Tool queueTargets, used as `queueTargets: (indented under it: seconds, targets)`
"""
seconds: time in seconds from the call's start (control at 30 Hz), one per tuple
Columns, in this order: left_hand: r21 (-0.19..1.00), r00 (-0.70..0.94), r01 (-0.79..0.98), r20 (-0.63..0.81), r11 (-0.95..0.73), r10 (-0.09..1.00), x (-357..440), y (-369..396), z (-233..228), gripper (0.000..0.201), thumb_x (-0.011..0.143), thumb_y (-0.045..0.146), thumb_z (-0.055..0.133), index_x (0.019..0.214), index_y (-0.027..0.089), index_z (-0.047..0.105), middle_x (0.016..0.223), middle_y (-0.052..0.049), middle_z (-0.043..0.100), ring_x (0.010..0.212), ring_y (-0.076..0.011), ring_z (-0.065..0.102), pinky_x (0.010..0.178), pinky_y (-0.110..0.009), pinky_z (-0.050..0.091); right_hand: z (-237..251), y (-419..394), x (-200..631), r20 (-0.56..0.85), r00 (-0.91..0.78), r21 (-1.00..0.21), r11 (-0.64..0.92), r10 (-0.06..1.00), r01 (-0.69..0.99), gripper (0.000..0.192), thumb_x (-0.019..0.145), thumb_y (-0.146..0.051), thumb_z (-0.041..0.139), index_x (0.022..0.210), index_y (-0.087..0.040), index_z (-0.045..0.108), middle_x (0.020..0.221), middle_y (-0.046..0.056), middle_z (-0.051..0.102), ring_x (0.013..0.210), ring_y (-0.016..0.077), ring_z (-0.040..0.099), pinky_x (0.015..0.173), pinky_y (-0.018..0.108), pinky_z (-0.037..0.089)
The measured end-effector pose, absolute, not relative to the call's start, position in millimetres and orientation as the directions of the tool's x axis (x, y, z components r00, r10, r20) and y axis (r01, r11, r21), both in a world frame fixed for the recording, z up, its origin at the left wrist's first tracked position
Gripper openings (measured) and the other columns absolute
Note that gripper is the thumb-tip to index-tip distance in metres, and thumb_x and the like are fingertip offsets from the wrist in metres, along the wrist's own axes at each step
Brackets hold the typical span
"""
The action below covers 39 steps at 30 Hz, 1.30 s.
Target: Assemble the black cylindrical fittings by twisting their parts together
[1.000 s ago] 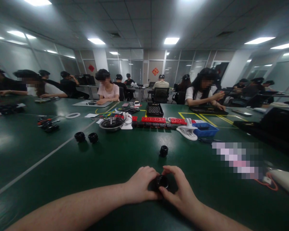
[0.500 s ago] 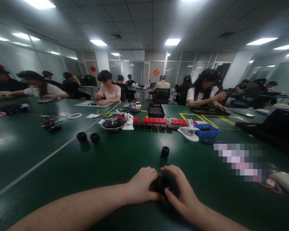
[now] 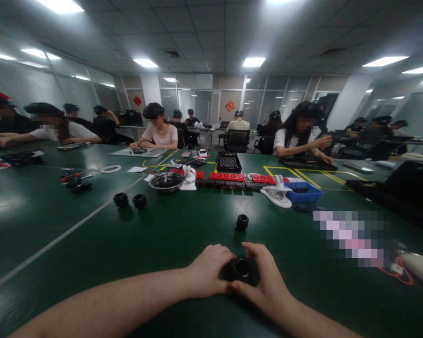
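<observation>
A black round threaded fitting (image 3: 241,268) stands on the table between my hands, its open hole facing up. My left hand (image 3: 211,267) grips it from the left, fingers on the far side and thumb on the near side. From the right, my right hand (image 3: 262,272) curls around the same fitting, its thumb across the near side and its fingers arched beyond the far rim. The contact of these fingers is partly hidden in shadow. Just beyond my hands stands a similar black fitting (image 3: 242,222).
Two more black fittings (image 3: 121,200) stand to the left. Farther back are a round metal bowl (image 3: 166,182), red-topped strips (image 3: 227,176), a white clamp stand (image 3: 277,193), a blue bin (image 3: 305,192) and a black tray (image 3: 229,162). Several people sit around the tables.
My right thumb has shifted left along the fitting's near side, while its fingers have moved right at the far side. My left hand has stayed almost still.
</observation>
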<state>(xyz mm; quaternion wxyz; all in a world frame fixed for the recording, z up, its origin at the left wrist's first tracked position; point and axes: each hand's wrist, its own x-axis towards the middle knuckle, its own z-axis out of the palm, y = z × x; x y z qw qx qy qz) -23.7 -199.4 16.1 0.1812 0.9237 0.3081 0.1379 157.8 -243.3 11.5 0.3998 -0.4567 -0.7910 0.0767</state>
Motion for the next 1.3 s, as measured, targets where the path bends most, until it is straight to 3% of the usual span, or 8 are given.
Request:
queueTargets:
  seconds: [0.27,0.4,0.5,0.87,1.3]
  targets:
    - [0.416,0.765,0.534,0.132,-0.736,0.630,-23.7,-201.1,20.9,0.037,0.068,0.043,0.063,0.093,0.018,0.051,0.091,-0.003,0.055,0.084,-0.0201,0.049,0.074,-0.030,0.039,11.9,-244.5,159.1,0.545,-0.351,-0.496,0.630,0.762,0.598,0.051,0.070,-0.019,0.054,0.118,-0.020,0.035,0.099,0.008,0.054,0.092,0.0228,0.054,0.081,0.040,0.045]
    - [0.431,0.768,0.528,0.125,-0.731,0.628,-23.7,-201.4,20.8,0.052,0.067,0.047,0.064,0.108,0.020,0.047,0.099,-0.004,0.054,0.088,-0.0215,0.049,0.077,-0.032,0.039,13.6,-247.3,162.9,0.559,-0.463,-0.450,0.721,0.687,0.527,0.055,0.073,-0.012,0.043,0.125,-0.020,0.029,0.119,0.010,0.048,0.113,0.0245,0.042,0.094,0.044,0.036]
    - [0.443,0.768,0.519,0.133,-0.731,0.626,-23.8,-201.4,20.2,0.050,0.067,0.047,0.064,0.106,0.020,0.049,0.101,-0.003,0.054,0.088,-0.0212,0.049,0.077,-0.032,0.038,14.1,-247.4,164.6,0.551,-0.480,-0.453,0.728,0.683,0.515,0.054,0.074,-0.013,0.041,0.126,-0.020,0.027,0.123,0.010,0.045,0.118,0.0247,0.036,0.096,0.046,0.033]
    - [0.419,0.771,0.512,0.161,-0.750,0.616,-23.2,-201.0,19.2,0.038,0.071,0.049,0.059,0.092,0.019,0.051,0.091,-0.002,0.055,0.083,-0.0197,0.050,0.073,-0.029,0.038,12.4,-243.7,160.1,0.572,-0.310,-0.489,0.619,0.759,0.614,0.048,0.072,-0.028,0.055,0.115,-0.018,0.037,0.101,0.010,0.051,0.093,0.0241,0.052,0.080,0.039,0.045]
    - [0.417,0.773,0.512,0.157,-0.751,0.614,-22.8,-200.3,17.9,0.037,0.072,0.050,0.056,0.092,0.019,0.050,0.090,-0.002,0.054,0.081,-0.0193,0.049,0.072,-0.029,0.038,9.8,-241.5,157.2,0.557,-0.264,-0.518,0.577,0.788,0.631,0.050,0.068,-0.031,0.061,0.112,-0.019,0.039,0.094,0.008,0.051,0.086,0.0241,0.053,0.075,0.040,0.045]
